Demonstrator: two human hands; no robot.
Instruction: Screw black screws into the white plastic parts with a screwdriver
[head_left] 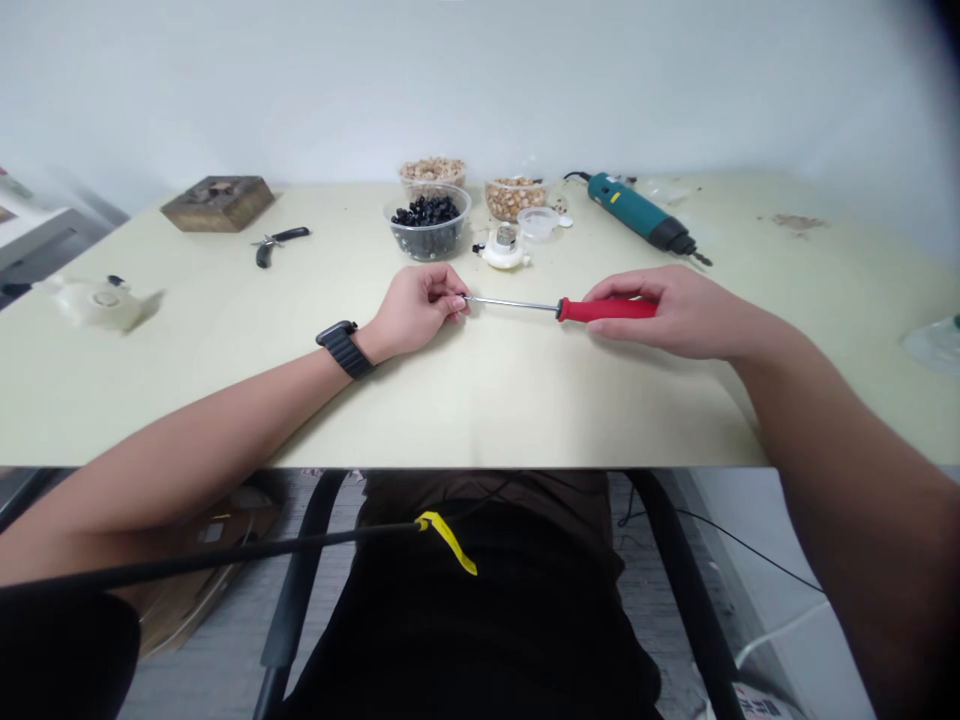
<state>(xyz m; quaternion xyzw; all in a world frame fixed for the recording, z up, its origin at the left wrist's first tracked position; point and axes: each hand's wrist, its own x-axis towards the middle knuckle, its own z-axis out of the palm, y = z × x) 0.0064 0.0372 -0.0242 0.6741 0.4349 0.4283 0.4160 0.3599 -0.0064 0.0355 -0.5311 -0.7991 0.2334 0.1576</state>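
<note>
My right hand is wrapped round the red handle of a screwdriver, whose metal shaft points left. At the shaft's tip, my left hand pinches a small dark piece, mostly hidden by the fingers. The screwdriver's tip meets the pinching fingers; whether it sits inside the piece I cannot tell. Just behind the hands lies a white plastic part with a metal top and a small black piece at its left side. A clear bowl of black pieces stands behind my left hand.
Two tubs of tan pieces, one at the back and one further right, stand near the wall. A green power tool lies at the back right. Pliers, a wooden block and a whitish translucent part are on the left.
</note>
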